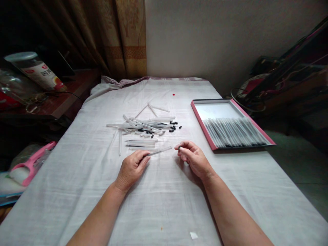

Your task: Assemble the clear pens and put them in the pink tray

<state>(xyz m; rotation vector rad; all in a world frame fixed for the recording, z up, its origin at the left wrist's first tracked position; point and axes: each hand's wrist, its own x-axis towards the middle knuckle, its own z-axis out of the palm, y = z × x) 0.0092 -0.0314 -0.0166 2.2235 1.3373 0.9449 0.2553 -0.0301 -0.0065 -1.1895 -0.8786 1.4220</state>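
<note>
My left hand (132, 167) rests on the white cloth and grips a clear pen barrel (160, 151) that points right, towards my other hand. My right hand (192, 157) is closed in a pinch on a small black pen part (179, 147), a short way from the barrel's free end. Just beyond both hands lies a loose pile of clear pen barrels (143, 126), with several small black caps (174, 126) scattered at its right side.
A pink-rimmed shallow box (202, 124) at the right holds a row of several finished pens (234, 132). The white cloth (164, 205) covers the table. A plastic jar (36, 71) stands on a dark shelf at left; a pink tool (32, 162) lies below it.
</note>
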